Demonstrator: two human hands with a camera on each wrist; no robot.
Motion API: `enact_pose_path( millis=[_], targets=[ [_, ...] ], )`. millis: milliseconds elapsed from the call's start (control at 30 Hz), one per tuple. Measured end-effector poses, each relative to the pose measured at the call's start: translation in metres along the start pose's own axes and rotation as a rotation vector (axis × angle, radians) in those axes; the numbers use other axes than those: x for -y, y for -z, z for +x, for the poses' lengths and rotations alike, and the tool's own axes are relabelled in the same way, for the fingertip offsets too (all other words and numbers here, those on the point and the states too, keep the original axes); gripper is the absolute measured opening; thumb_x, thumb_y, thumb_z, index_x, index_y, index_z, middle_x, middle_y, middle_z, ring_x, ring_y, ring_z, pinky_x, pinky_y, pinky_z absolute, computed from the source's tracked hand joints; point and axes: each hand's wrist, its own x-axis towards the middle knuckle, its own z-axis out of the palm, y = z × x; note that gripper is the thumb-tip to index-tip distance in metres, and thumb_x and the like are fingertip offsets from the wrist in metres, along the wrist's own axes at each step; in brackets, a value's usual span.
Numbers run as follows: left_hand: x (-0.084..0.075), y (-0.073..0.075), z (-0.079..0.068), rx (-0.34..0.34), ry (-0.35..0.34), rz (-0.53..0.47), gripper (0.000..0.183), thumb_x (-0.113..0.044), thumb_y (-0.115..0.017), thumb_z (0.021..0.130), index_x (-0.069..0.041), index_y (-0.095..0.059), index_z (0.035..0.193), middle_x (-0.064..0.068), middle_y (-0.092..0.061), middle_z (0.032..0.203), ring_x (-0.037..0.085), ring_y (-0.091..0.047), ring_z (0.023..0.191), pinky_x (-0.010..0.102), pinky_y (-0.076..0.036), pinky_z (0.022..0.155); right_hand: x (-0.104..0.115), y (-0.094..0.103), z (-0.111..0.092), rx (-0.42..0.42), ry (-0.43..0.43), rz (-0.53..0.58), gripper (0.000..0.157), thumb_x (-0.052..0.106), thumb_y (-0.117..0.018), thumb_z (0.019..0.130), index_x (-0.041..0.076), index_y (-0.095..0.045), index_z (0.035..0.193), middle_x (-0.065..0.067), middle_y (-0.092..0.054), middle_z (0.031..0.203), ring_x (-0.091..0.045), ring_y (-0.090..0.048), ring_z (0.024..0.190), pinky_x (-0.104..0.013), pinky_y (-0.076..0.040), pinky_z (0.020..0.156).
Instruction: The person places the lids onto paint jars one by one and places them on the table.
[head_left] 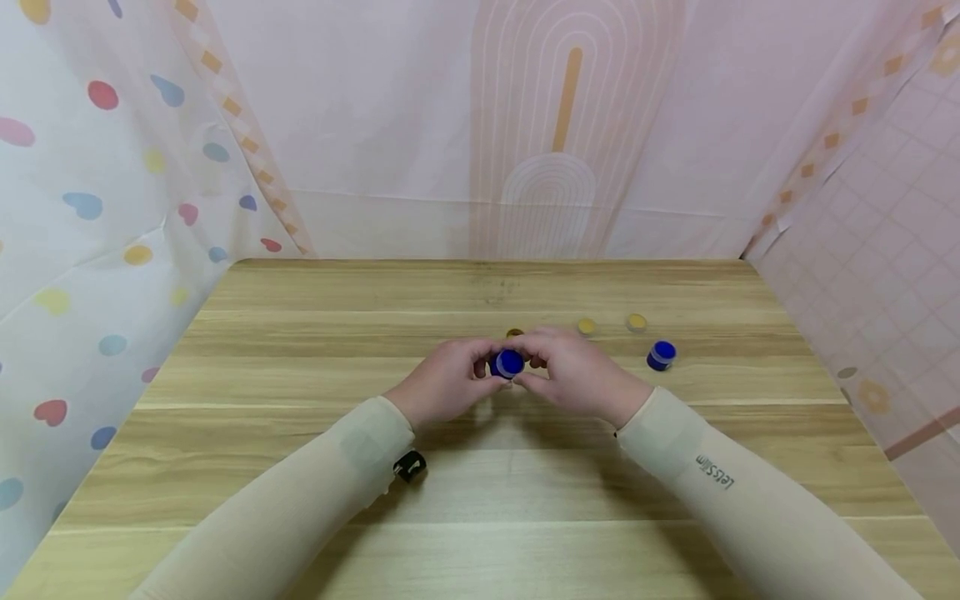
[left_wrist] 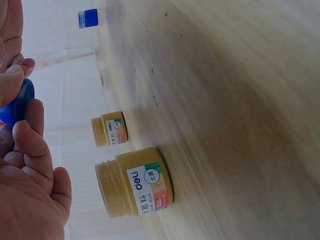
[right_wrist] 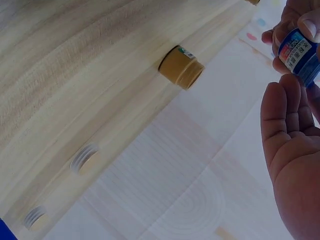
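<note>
"Contents first: what are you seeing?"

"Two ochre jars (left_wrist: 142,182) are standing on the table (head_left: 525,508), colour filling their bodies, threaded necks showing bare. Two lids (head_left: 636,322), ochre on top, are lying beyond my grip, off to the right. Another jar (head_left: 662,356) is standing farther right, showing blue below and above a clear ring."

"And what are you holding?"

"A blue jar (head_left: 510,363), raised off the table in front of me. My left hand (head_left: 446,379) is gripping its labelled body. My right hand (head_left: 573,375) is pinching the clear-ringed end, so the two are meeting on it."

"Which way is it pointing?"

"Its round top is facing up toward my head. The long axis is tilting, the base lying toward my left fingers, the ringed end toward my right. I'm not managing to tell whether it's wearing a lid."
</note>
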Motion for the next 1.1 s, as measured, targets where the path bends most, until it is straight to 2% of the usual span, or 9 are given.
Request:
enact_pose_path(
  millis=[267,533,833,1100],
  targets=[
    [-0.0009,0.0008,0.0004,0.008,0.009,0.004,0.038,-0.022,-0.077,0.098,-0.01,-0.069,0.133,-0.001,-0.066,0.089,0.013,-0.056,0.074,0.025,-0.046,0.061,-0.0014,-0.0001,0.0006,0.008,-0.005,-0.008,0.038,0.016,-0.076,0.098,0.007,-0.069,0.134,-0.004,-0.072,0.115,-0.019,-0.069,0.1,-0.032,-0.059,0.089],
    [-0.0019,-0.0014,0.0005,0.003,0.0,0.002,0.034,-0.02,-0.076,0.098,-0.011,-0.071,0.13,-0.001,-0.066,0.089,0.013,-0.056,0.074,0.025,-0.046,0.06,0.002,-0.0038,0.0,-0.002,-0.029,-0.045,0.03,0.021,-0.077,0.098,0.005,-0.07,0.122,-0.004,-0.07,0.108,-0.013,-0.065,0.092,-0.028,-0.057,0.082],
    [-0.0022,-0.001,-0.0008,0.017,0.006,-0.008,0.036,-0.022,-0.075,0.099,-0.012,-0.07,0.133,-0.002,-0.063,0.084,0.012,-0.053,0.07,0.024,-0.043,0.057,0.0014,-0.0057,-0.0011,-0.016,-0.014,-0.043,0.034,0.022,-0.076,0.098,0.006,-0.069,0.128,-0.004,-0.07,0.112,-0.018,-0.068,0.098,-0.033,-0.059,0.087],
    [-0.0035,-0.0041,-0.0022,0.001,0.013,0.011,0.027,-0.025,-0.074,0.1,-0.015,-0.072,0.125,-0.001,-0.062,0.087,0.012,-0.054,0.071,0.024,-0.044,0.058,0.0037,-0.009,-0.0006,-0.013,-0.029,-0.086,0.029,0.024,-0.074,0.1,0.003,-0.069,0.12,-0.003,-0.066,0.103,-0.014,-0.061,0.089,-0.03,-0.055,0.08]
  ],
)
